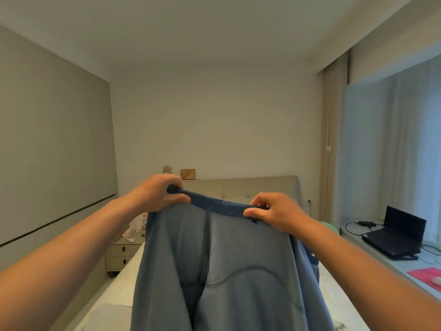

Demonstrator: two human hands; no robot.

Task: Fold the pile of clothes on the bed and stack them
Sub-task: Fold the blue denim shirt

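Jeans [229, 271]: blue denim, held up by the waistband, hanging down over the bed [114, 292].
Left hand [157, 194]: fingers curled, pinching waistband's left end.
Right hand [274, 213]: pinching waistband's right end.
Nightstand [121, 254]: left of bed.
Laptop [398, 235]: open, on sill at right.

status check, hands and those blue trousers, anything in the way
Left hand and right hand each pinch the waistband. Blue trousers held up, hanging over the bed, not yet folded. Nothing visibly in the way.
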